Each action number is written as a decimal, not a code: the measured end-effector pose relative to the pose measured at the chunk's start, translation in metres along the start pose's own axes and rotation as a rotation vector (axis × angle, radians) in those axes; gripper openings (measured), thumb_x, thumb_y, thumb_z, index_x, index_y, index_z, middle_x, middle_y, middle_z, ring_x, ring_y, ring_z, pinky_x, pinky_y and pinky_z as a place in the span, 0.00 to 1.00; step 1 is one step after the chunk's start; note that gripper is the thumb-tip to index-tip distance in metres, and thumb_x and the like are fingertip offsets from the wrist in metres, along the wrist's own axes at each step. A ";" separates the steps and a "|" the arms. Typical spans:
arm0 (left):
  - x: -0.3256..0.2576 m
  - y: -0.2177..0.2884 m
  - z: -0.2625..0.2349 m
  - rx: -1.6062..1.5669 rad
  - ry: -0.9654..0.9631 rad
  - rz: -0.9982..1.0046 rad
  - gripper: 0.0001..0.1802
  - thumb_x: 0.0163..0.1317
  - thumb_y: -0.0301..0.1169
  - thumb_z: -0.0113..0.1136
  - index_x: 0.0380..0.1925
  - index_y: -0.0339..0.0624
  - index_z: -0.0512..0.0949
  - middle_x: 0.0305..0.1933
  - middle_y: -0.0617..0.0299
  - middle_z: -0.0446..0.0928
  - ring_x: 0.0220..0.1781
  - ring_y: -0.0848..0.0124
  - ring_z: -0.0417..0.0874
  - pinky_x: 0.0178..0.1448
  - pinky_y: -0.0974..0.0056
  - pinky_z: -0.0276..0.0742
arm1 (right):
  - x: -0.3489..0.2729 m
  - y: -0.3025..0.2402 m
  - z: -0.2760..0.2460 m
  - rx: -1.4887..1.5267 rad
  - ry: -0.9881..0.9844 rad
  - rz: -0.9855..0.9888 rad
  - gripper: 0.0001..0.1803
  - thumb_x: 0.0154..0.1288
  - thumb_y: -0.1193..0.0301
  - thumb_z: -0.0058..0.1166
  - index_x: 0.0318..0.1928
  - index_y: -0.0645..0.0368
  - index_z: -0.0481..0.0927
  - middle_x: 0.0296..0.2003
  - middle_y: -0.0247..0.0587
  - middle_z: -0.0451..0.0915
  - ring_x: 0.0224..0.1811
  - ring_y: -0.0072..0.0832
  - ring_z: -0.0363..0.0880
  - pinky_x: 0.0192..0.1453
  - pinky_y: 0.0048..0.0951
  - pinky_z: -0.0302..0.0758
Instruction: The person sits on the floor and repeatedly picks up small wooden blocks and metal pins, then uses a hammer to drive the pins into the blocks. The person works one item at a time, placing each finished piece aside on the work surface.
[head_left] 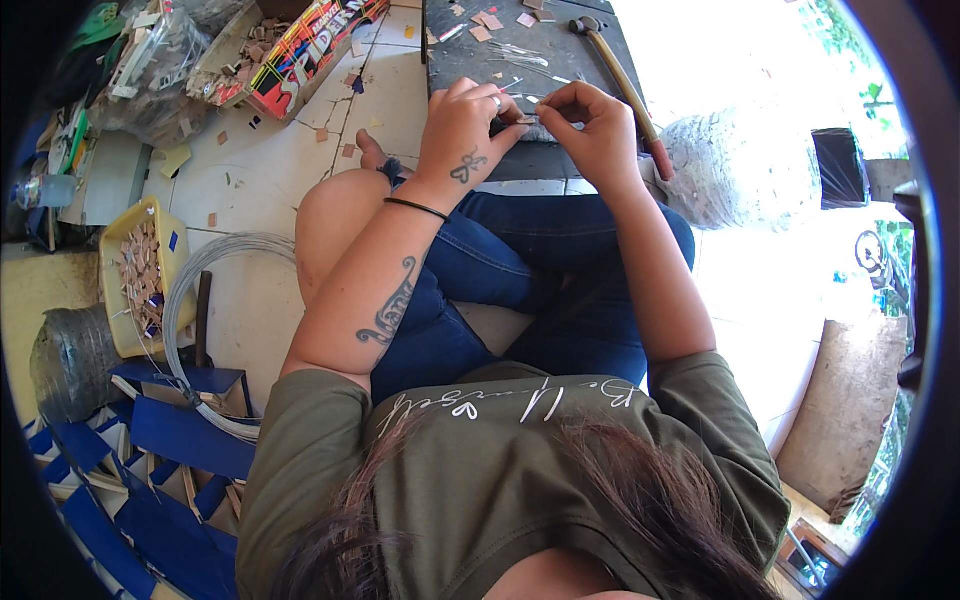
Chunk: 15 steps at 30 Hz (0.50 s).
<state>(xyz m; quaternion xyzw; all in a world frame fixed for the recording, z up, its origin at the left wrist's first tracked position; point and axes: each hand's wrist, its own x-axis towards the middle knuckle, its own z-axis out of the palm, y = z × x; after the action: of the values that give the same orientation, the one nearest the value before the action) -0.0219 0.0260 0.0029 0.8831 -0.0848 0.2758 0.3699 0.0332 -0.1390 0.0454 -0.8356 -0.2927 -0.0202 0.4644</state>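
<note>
My left hand [465, 135] and my right hand [592, 130] meet over the near edge of a dark work block [500, 50], fingertips pinched together on a small thin piece [527, 118], probably a bit of wire with a tiny tan square. What exactly sits between the fingers is too small to tell. Short wire pieces [520, 55] and small tan squares [487, 22] lie on the block. A hammer [625, 85] with a wooden handle rests on the block just right of my right hand.
A coil of grey wire [200, 330] lies on the tiled floor at left, beside a yellow tub [140, 275] of tan pieces. Blue cardboard pieces [170, 450] pile at lower left. A clear bag [735, 170] stands at right. Clutter and a colourful box [300, 55] fill the upper left.
</note>
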 end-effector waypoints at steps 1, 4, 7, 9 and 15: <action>0.000 0.000 0.000 -0.002 -0.004 -0.004 0.07 0.47 0.32 0.71 0.24 0.45 0.82 0.31 0.69 0.81 0.40 0.65 0.77 0.48 0.59 0.67 | 0.000 0.000 0.000 0.001 -0.001 -0.001 0.07 0.56 0.73 0.62 0.32 0.65 0.82 0.27 0.42 0.84 0.31 0.25 0.84 0.39 0.25 0.79; 0.000 0.000 0.000 0.002 -0.007 -0.005 0.07 0.47 0.32 0.70 0.24 0.45 0.82 0.30 0.69 0.80 0.40 0.65 0.76 0.48 0.59 0.67 | 0.000 0.000 0.001 -0.005 0.000 -0.023 0.07 0.56 0.73 0.62 0.32 0.65 0.82 0.27 0.42 0.84 0.31 0.26 0.84 0.39 0.26 0.79; 0.000 0.000 0.000 0.010 -0.003 0.000 0.06 0.48 0.32 0.70 0.24 0.46 0.82 0.30 0.69 0.80 0.40 0.65 0.76 0.48 0.59 0.67 | 0.000 0.000 0.000 -0.020 0.008 -0.019 0.07 0.56 0.73 0.62 0.32 0.65 0.82 0.27 0.43 0.84 0.31 0.26 0.84 0.39 0.26 0.79; 0.000 0.000 0.000 0.005 -0.007 -0.004 0.06 0.48 0.32 0.70 0.24 0.46 0.82 0.30 0.69 0.80 0.40 0.65 0.76 0.48 0.59 0.67 | 0.000 -0.001 0.000 -0.014 0.005 -0.020 0.07 0.55 0.73 0.62 0.32 0.65 0.82 0.27 0.43 0.84 0.31 0.26 0.84 0.39 0.26 0.79; 0.000 -0.001 0.001 0.016 -0.011 -0.008 0.06 0.47 0.32 0.70 0.24 0.46 0.81 0.30 0.69 0.80 0.41 0.65 0.77 0.48 0.59 0.67 | 0.000 0.000 0.001 -0.019 0.005 -0.047 0.07 0.55 0.73 0.61 0.32 0.65 0.82 0.28 0.43 0.84 0.30 0.27 0.84 0.39 0.27 0.79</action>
<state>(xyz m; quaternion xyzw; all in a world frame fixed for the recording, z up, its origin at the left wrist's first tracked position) -0.0212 0.0258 0.0020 0.8880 -0.0813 0.2701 0.3633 0.0327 -0.1385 0.0449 -0.8327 -0.3111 -0.0359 0.4567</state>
